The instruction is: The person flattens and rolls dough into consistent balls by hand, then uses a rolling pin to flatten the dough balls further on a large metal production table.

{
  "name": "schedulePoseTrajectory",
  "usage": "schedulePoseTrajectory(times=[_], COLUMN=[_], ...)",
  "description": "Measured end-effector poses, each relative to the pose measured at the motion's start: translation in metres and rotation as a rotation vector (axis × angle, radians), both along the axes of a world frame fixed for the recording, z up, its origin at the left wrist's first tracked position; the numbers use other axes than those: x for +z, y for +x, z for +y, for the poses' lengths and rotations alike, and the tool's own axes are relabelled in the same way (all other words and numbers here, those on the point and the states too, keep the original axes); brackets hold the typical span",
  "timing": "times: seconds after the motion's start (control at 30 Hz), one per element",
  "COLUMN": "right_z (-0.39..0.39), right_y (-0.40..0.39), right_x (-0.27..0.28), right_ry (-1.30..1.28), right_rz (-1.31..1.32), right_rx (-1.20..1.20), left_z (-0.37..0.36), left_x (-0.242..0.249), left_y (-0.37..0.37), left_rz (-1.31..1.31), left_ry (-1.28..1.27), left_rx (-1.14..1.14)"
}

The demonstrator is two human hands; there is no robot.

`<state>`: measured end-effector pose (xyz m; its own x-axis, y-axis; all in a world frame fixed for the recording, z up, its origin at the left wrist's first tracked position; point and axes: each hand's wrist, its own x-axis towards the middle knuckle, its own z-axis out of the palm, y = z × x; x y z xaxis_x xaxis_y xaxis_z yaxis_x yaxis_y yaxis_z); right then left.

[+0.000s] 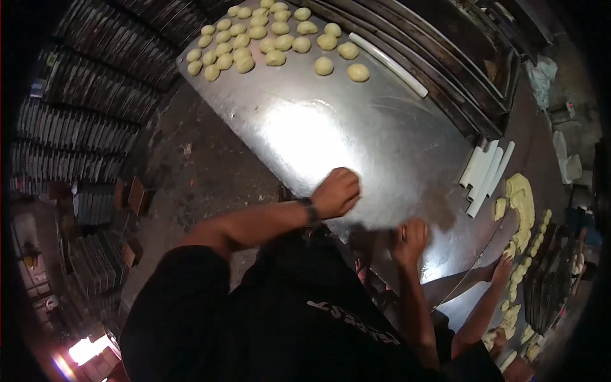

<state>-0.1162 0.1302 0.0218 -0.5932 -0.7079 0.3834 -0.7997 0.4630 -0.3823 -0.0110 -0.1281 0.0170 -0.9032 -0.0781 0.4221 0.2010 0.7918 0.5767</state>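
My left hand (337, 192), with a dark band on its wrist, is closed in a fist above the near edge of the metal table (254, 102). My right hand (412, 238) is also closed, its fingers curled in and slightly blurred, over the table further right. Whether either fist holds anything is hidden. Many pale dough balls (275, 58) lie at the table's far left end, well away from both hands. A few stand a little apart, such as one dough ball (358, 72) near a long white tube (389, 65).
Several short white tubes (487, 175) lie on the right. Beyond them, a co-worker's hand (503, 268) touches a long piece of dough (522, 210), near a row of small dough pieces (533, 245). Dark trays (439, 57) line the back edge; racks of trays (95, 83) stand left.
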Motion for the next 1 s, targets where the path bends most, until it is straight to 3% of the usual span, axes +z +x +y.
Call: schedulePoseTrajectory(times=[0.07, 0.13, 0.17, 0.2, 0.27, 0.33, 0.37, 0.5, 0.6, 0.67, 0.73, 0.77, 0.8, 0.83, 0.87, 0.9, 0.93, 1.0], right_z=[0.044, 0.061, 0.045, 0.023, -0.017, -0.043, -0.055, -0.041, -0.096, -0.156, -0.206, -0.224, -0.234, -0.240, -0.229, -0.214, -0.202, -0.156], right_y=[-0.014, -0.050, -0.069, -0.081, -0.082, -0.039, -0.022, 0.002, -0.032, -0.055, -0.076, -0.085, -0.093, -0.095, -0.106, -0.104, -0.091, -0.080], right_x=[-0.005, -0.031, -0.034, -0.038, -0.047, -0.021, -0.009, 0.032, 0.093, 0.138, 0.158, 0.151, 0.125, 0.107, 0.071, 0.035, 0.037, 0.038], right_ry=[-0.068, 0.066, 0.013, -0.101, -0.327, -0.216, -0.169, -0.107, -0.359, -0.652, -0.761, -0.834, -0.768, -0.541, -0.225, 0.153, -0.085, -0.343], right_rz=[-0.013, 0.000, -0.112, -0.133, -0.174, -0.151, -0.141, -0.554, -0.483, -0.172, 0.240, 0.318, 0.276, 0.117, 0.021, -0.103, -0.181, -0.128], right_rx=[0.002, -0.389, -0.659, -0.712, -0.803, -0.701, -0.660, -0.958, -0.815, -0.637, -0.571, -0.527, -0.655, -0.782, -0.677, -0.627, -0.633, -0.614], left_z=[-0.051, -0.076, -0.075, -0.065, -0.037, -0.017, -0.024, -0.099, -0.144, -0.167, -0.172, -0.174, -0.175, -0.176, -0.178, -0.188, -0.194, -0.185], left_x=[-0.001, 0.015, 0.013, 0.004, -0.001, 0.003, 0.015, 0.014, 0.056, 0.112, 0.121, 0.115, 0.103, 0.083, 0.055, 0.020, 0.001, 0.024], left_y=[0.019, -0.004, -0.030, -0.056, -0.071, -0.030, -0.014, -0.010, -0.073, -0.127, -0.174, -0.193, -0.212, -0.225, -0.231, -0.231, -0.232, -0.221], left_rz=[0.012, -0.050, -0.045, -0.087, -0.244, -0.093, -0.057, -0.174, -0.297, -0.053, 0.143, 0.162, 0.193, 0.015, -0.158, -0.109, -0.046, -0.206], left_ry=[-0.074, -0.034, 0.042, 0.160, 0.329, 0.267, 0.218, 0.244, 0.540, 0.364, 0.383, 0.208, 0.032, -0.181, -0.407, -0.458, -0.511, -0.512], left_rx=[-0.096, 0.199, 0.325, 0.448, 0.308, 0.016, -0.059, -0.396, -0.452, -0.436, -0.337, -0.284, -0.229, -0.170, -0.098, -0.066, -0.018, 0.020])
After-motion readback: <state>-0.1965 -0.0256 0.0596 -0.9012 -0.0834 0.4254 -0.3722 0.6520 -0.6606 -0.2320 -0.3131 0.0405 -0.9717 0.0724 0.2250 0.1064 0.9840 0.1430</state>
